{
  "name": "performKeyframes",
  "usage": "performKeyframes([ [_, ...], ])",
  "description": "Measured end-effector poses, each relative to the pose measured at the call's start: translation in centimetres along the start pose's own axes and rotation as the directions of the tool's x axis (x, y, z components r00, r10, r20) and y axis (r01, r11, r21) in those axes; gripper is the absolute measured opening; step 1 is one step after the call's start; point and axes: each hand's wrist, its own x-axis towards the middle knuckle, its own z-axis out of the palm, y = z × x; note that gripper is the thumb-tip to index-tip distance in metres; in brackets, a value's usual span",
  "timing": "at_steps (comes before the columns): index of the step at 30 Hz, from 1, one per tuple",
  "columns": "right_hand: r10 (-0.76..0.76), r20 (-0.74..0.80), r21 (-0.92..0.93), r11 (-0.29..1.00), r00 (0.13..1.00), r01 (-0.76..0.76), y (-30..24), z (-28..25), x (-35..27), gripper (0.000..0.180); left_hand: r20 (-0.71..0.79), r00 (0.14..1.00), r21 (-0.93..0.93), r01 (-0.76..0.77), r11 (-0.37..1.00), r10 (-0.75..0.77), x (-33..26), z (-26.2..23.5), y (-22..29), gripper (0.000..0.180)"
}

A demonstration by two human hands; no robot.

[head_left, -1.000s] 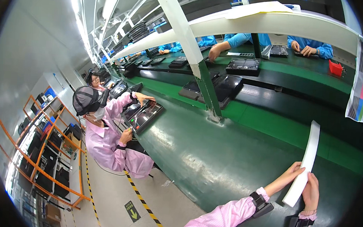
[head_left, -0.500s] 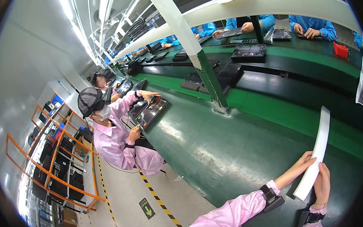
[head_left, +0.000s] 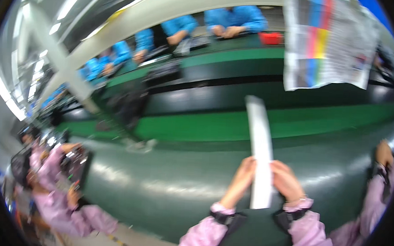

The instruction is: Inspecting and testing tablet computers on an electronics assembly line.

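A long white strip (head_left: 258, 131), flat and slightly bent, is held over the green worktable (head_left: 193, 177). My left hand (head_left: 243, 173) grips its left edge, and my right hand (head_left: 286, 177) grips the right edge at about the same height. The strip's far end reaches over the bright green band, while its near end lies between my wrists. Both my hands are closed on it, though motion blur softens the fingers. Dark bands circle both wrists over pink sleeves.
At left, a co-worker (head_left: 55, 186) in pink handles a dark device. Another person's hand (head_left: 384, 152) rests at the right edge. A printed sheet (head_left: 330, 45) hangs at upper right. Across the conveyor, people in blue sit near a red bin (head_left: 270, 38). A pale post (head_left: 58, 65) stands at left.
The view has swung to the right, so the co-worker and the post now lie farther left. My hands stay on the white strip, which now appears nearer the middle. The hanging sheet shows more fully.
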Motion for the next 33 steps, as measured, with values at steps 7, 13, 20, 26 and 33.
performKeyframes([
  [7,0.05,0.035,-0.04,0.998,0.998,-0.049,-0.5,-0.3,-1.2,0.033,0.084,0.996,-0.26,0.024,0.965,-0.003,-0.6,2.3,2.3,0.039],
  [13,0.009,0.111,-0.043,0.999,0.994,-0.005,0.1,-0.6,-0.2,0.038,0.091,0.993,-0.244,-0.046,0.969,0.07,-0.2,1.9,2.2,0.032],
  [20,-0.024,0.19,0.016,1.0,0.982,0.021,0.0,-1.2,0.6,0.037,0.001,1.0,0.095,-0.009,0.995,0.009,-1.1,4.5,5.6,0.034],
  [26,0.003,0.23,0.0,1.0,0.973,-0.003,0.3,-1.6,0.1,0.04,0.024,0.999,-0.032,0.032,0.999,-0.031,-1.6,4.7,5.4,0.046],
  [33,0.077,0.203,-0.005,0.997,0.976,-0.078,0.7,-1.7,0.4,0.042,0.023,0.998,-0.01,0.056,0.998,-0.056,-1.6,4.0,5.0,0.044],
])
